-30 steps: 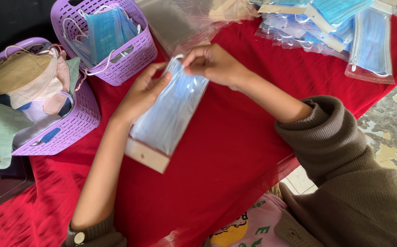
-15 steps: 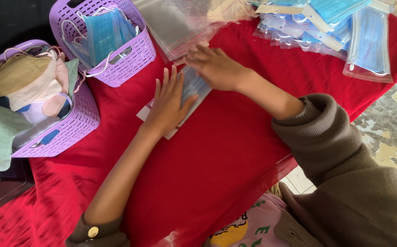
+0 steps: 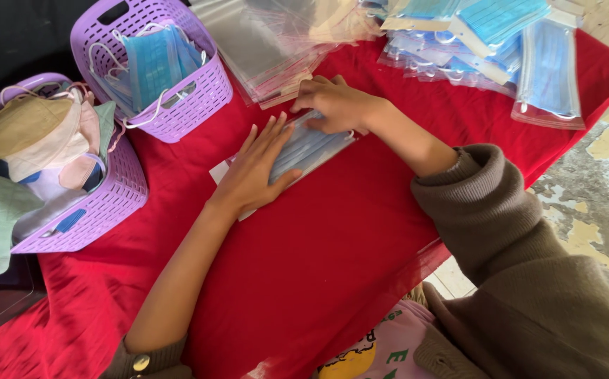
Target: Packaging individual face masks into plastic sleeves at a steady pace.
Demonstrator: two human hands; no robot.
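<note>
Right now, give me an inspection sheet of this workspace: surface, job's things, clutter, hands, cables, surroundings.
Surface: red cloth covers the table.
Job's things: bagged blue masks lie flat on the cloth under both hands.
Clutter: stack of empty clear bags at the back; pile of packed masks at back right; purple basket of loose blue masks; second basket of beige and pale masks at left.
Hands: left hand flat, pressing the pack; right hand on its far end.
Cables: nothing seen.
Surroundings: worn, patchy floor at right; dark area behind the baskets.
</note>
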